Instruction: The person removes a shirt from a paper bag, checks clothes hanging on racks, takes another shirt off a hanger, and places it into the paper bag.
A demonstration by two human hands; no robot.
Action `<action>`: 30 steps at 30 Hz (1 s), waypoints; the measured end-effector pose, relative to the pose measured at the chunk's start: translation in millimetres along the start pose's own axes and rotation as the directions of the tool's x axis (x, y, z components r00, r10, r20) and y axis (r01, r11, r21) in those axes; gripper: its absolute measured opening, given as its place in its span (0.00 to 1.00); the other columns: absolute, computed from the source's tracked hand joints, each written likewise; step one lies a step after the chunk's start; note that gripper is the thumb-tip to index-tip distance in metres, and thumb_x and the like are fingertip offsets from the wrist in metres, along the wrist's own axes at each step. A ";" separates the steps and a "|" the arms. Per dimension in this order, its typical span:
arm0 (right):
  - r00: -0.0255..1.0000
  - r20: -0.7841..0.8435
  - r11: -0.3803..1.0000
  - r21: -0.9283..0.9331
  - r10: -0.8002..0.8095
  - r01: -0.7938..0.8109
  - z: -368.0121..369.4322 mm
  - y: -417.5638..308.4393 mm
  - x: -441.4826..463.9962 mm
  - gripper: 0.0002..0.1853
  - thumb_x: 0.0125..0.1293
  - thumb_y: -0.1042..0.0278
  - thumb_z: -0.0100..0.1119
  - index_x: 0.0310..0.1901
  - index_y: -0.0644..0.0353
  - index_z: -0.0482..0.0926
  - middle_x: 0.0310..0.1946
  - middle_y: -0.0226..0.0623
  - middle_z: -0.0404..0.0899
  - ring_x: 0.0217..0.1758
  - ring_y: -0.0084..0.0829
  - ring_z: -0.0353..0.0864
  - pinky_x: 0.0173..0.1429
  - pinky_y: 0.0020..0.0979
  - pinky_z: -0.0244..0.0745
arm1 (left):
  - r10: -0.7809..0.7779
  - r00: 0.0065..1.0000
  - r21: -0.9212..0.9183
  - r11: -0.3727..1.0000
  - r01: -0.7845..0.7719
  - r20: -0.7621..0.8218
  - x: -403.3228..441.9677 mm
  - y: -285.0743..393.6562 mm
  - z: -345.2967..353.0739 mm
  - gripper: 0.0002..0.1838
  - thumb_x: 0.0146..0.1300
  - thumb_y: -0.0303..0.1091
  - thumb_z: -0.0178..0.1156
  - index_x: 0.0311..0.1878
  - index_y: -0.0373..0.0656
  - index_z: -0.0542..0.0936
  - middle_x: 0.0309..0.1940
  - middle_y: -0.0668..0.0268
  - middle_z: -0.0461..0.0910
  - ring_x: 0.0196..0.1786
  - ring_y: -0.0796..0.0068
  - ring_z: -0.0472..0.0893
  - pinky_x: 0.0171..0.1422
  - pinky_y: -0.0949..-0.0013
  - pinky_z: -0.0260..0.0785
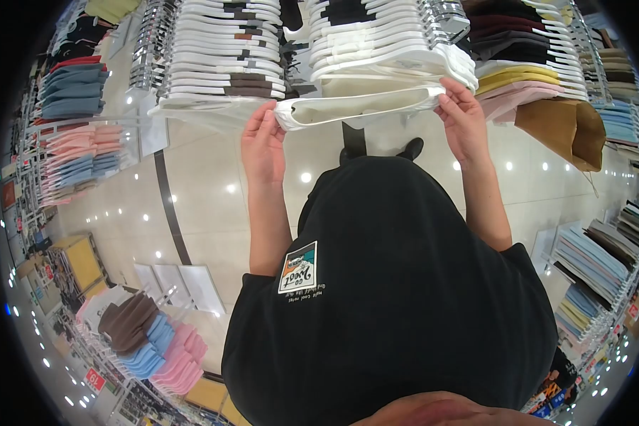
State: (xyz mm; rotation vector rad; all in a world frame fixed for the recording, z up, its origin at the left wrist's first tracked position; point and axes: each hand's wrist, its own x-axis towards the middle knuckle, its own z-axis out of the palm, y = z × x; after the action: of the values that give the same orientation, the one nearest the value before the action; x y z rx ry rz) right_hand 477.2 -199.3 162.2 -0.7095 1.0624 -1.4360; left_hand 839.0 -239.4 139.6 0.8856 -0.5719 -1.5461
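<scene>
A white garment (362, 108) with a wide opening is stretched between my two hands, in front of the clothes rack. My left hand (263, 138) pinches its left end between thumb and fingers. At the other end, slightly higher, my right hand (463, 117) grips the opposite corner in the same way. The lower part of the garment hangs away from view. Just beyond it are white hangers (369, 67) packed closely with white clothes, and my right fingers are close to the front ones. I cannot tell whether the garment is on a hanger.
Dark and white clothes hang at left (224, 71). To the right are yellow garments (511, 77), pink ones (522, 94) and a brown item (564, 128). More racks with blue shirts (71, 99) and brown tops (131, 323) stand around the glossy tiled floor (213, 177).
</scene>
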 end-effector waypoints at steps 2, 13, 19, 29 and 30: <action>1.000 0.021 1.000 0.007 -0.009 0.009 7.2 -1.4 -5.3 0.19 0.72 0.76 0.61 0.63 0.63 0.77 0.48 0.26 0.80 0.50 0.20 0.79 0.59 0.27 0.74 | 0.012 1.000 -0.018 1.000 -0.011 0.015 -2.9 0.8 10.4 0.14 0.75 0.29 0.57 0.59 0.32 0.79 0.51 0.56 0.84 0.53 0.68 0.83 0.62 0.64 0.75; 0.982 0.190 0.991 -0.131 0.011 0.014 84.8 -6.6 -35.9 0.29 0.69 0.76 0.65 0.71 0.61 0.70 0.55 0.30 0.76 0.57 0.21 0.74 0.64 0.27 0.72 | -0.086 0.813 0.088 0.995 0.043 0.576 -38.0 -14.3 105.0 0.34 0.75 0.43 0.58 0.77 0.35 0.63 0.73 0.54 0.66 0.77 0.62 0.64 0.78 0.59 0.58; 0.987 0.158 0.971 -0.232 -0.027 0.064 85.4 0.2 -37.7 0.32 0.69 0.75 0.66 0.73 0.58 0.67 0.57 0.34 0.76 0.56 0.23 0.77 0.61 0.29 0.75 | -0.080 0.661 0.333 0.905 -0.266 0.746 -47.6 -28.6 112.2 0.42 0.73 0.53 0.59 0.81 0.41 0.56 0.80 0.47 0.49 0.83 0.54 0.52 0.82 0.56 0.48; 0.993 0.121 0.938 -0.341 -0.013 0.054 65.3 9.5 -34.3 0.20 0.69 0.77 0.64 0.62 0.64 0.77 0.44 0.29 0.81 0.48 0.20 0.80 0.54 0.24 0.76 | -0.141 0.640 0.449 0.822 -0.350 0.756 -49.4 -24.6 106.9 0.38 0.67 0.41 0.68 0.76 0.43 0.66 0.74 0.46 0.62 0.70 0.54 0.73 0.71 0.58 0.69; 0.992 0.123 0.938 -0.343 -0.009 0.051 62.7 10.5 -33.2 0.20 0.69 0.77 0.64 0.62 0.64 0.77 0.44 0.29 0.81 0.48 0.20 0.80 0.54 0.24 0.76 | -0.188 0.665 0.465 0.844 -0.266 0.722 -50.2 -20.4 105.5 0.34 0.68 0.37 0.66 0.76 0.43 0.67 0.73 0.51 0.66 0.70 0.59 0.74 0.70 0.60 0.69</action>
State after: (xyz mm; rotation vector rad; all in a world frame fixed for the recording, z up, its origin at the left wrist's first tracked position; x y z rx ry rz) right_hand 542.8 -179.3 183.1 -1.0550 1.2279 -1.2260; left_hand 742.7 -200.0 196.6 0.5743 -1.7041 -1.7096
